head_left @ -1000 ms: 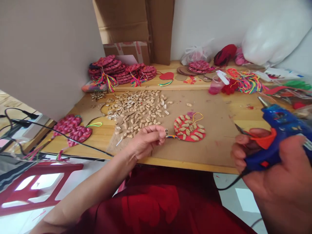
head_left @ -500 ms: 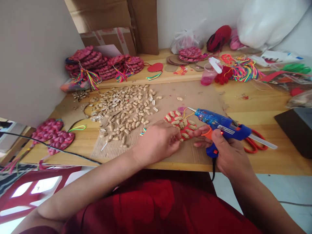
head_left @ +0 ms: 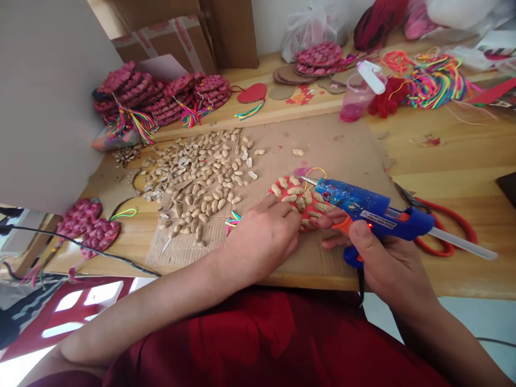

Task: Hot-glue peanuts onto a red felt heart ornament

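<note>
My right hand (head_left: 387, 258) is wrapped round a blue hot glue gun (head_left: 355, 201) with an orange trigger, a lit red light and a clear glue stick out of its back. The gun's metal nozzle is over the far edge of a red disc (head_left: 271, 189) covered with whole peanuts. At the disc's near left edge my left hand (head_left: 264, 239) is closed, its fingers curled down; whatever they pinch is hidden behind the knuckles. A yellow cord loop (head_left: 316, 171) sticks out past the disc. Coloured threads (head_left: 233, 221) show beside my left hand.
Loose peanuts (head_left: 201, 183) cover the cardboard sheet's left half. Red-handled scissors (head_left: 463, 215) lie right of the gun. Pink peanut pieces (head_left: 100, 236) sit at left by a black cable (head_left: 100, 247). Stacked pink discs (head_left: 133, 102) and a pink cup (head_left: 355, 102) stand behind.
The view has shifted, so the glue gun and scissors appear farther right. The nozzle has moved slightly left over the disc. My left hand stays at the disc's edge, its fingers more hidden.
</note>
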{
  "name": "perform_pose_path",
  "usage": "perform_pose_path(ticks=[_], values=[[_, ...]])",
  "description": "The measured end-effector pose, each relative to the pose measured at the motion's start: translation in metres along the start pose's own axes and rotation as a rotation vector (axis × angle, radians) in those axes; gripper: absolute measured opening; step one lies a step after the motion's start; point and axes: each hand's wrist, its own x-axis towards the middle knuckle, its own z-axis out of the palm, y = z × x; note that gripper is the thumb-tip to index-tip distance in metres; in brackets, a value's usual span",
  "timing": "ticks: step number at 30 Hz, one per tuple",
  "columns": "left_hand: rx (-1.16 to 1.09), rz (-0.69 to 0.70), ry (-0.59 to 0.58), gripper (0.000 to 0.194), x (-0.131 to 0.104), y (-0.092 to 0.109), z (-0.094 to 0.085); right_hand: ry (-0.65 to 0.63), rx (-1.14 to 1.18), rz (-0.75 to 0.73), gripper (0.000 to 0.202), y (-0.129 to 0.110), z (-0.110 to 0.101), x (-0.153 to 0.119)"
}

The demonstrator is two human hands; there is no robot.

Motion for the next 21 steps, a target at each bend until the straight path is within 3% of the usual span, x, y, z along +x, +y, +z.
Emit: perform_pose_path(ticks=[21], values=[[0.127,-0.003,-0.015,0.014,0.0033,0.0034,-0.0066,-0.03,0.033,-0.041,0.019,0.0037,0.0018,-0.0006]])
